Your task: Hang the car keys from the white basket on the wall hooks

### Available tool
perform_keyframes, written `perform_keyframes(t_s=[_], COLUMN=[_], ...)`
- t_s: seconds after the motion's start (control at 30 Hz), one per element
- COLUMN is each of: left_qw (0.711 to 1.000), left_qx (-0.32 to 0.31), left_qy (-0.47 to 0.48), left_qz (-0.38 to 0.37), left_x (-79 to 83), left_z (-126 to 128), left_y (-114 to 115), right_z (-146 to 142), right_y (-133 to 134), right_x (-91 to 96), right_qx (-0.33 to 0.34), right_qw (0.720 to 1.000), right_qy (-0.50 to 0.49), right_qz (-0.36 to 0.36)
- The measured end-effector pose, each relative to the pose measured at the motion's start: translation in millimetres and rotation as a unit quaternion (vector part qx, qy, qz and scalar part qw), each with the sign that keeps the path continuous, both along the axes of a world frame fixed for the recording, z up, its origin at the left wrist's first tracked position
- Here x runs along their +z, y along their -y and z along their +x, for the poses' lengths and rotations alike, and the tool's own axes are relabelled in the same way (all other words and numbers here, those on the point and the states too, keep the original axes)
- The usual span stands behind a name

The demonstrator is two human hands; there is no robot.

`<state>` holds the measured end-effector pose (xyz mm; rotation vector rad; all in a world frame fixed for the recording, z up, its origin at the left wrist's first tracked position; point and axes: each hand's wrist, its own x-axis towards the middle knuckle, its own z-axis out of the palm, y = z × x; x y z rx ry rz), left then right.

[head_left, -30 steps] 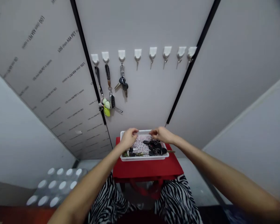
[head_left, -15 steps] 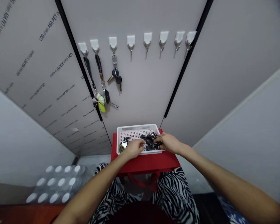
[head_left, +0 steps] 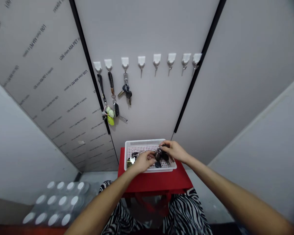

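Over the white basket (head_left: pixel 144 143), the right hand (head_left: pixel 174 151) pinches a dark key bunch (head_left: pixel 158 155), while the left hand (head_left: pixel 142 162) curls narrowly beside it, its hold impossible to tell.

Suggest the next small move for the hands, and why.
Probably raise the dark keys slightly: the right hand holds them low over the basket, and other keys lie close by, so they could snag. The left hand is right beside, well placed to help separate them.
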<state>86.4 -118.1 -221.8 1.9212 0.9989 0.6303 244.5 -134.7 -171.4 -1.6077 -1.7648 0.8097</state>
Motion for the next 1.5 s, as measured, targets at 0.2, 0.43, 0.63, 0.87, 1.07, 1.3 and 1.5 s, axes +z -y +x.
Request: perform_keyframes(t_s=[0.2,0.43,0.63,0.87,1.07,1.3,1.5], left_qw=[0.977,0.968,0.991,0.986,0.980,0.945,0.920], left_qx=[0.082,0.163,0.111,0.035,0.083,0.193,0.211], left_qy=[0.179,0.179,0.071,-0.023,0.057,0.104,0.092], left_qz=[-0.083,-0.070,0.037,0.162,0.169,0.243,0.317], left_x=[4.3,28.7,56.0,88.9,115.1,159.7,210.5], left_z=[1.1,-17.4,-24.7,-29.2,-31.9,-25.5,-12.0], left_y=[-9.8,-20.9,-24.4,-18.6,-30.5,-44.4,-61.4], right_z=[-26.7,-33.3,-37.5,-50.0,-59.9,-73.4,-80.5], right_y=[-6.7,-8.3,-7.5,-6.7,-24.2,-58.5,-88.1], right_x=[2.1,-4.1,-0.5,19.6,40.7,126.3,190.8], right_qx=[-0.068,-0.057,0.000,0.071,0.047,-0.001,-0.058], right_qw=[0.958,0.952,0.981,0.991,0.982,0.955,0.934], right_qy=[-0.268,-0.291,-0.195,-0.095,-0.153,-0.250,-0.276], right_qz=[-0.077,-0.082,-0.015,0.056,0.101,0.162,0.218])
